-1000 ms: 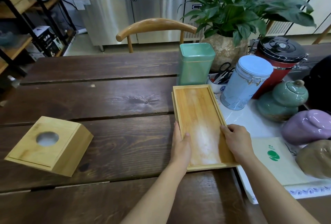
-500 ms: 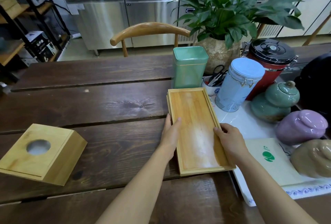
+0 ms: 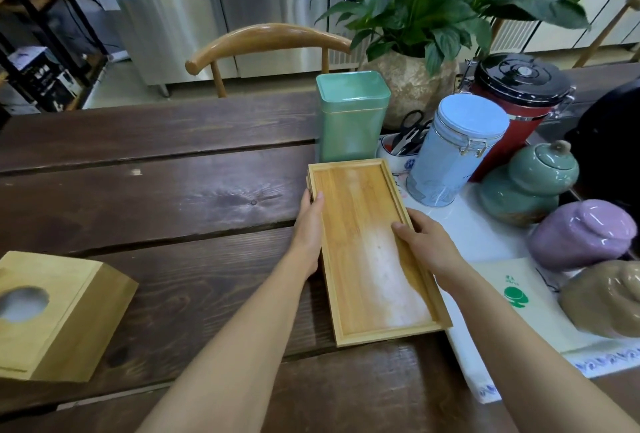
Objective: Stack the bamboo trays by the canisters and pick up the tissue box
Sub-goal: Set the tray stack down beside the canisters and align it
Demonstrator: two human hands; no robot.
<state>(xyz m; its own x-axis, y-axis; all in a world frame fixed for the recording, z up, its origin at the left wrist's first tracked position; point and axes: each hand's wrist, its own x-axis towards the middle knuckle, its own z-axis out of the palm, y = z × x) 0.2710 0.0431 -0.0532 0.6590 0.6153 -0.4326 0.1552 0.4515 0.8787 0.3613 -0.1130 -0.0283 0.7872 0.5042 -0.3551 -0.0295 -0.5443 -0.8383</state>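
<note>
Two bamboo trays [image 3: 363,242] lie stacked on the dark wooden table [image 3: 156,197]; only an edge of the lower one shows under the upper one. The far end of the stack nearly touches the green square canister [image 3: 351,121], with the light blue canister [image 3: 457,148] to its right. My left hand [image 3: 308,228] presses flat against the stack's left edge. My right hand [image 3: 426,245] grips the right rim, thumb inside the upper tray. The bamboo tissue box [image 3: 52,315] with a round hole sits at the left edge of the view, away from both hands.
A red canister with a black lid [image 3: 516,103], a green ceramic jar [image 3: 530,183], a purple jar [image 3: 581,235] and a tan jar [image 3: 606,297] crowd the white mat [image 3: 485,242] on the right. A potted plant [image 3: 433,17] and a wooden chair [image 3: 270,41] stand behind the table.
The stacked trays have slid away from me toward the green canister. My left hand moved up along the left edge, and my right hand shifted forward on the right rim.
</note>
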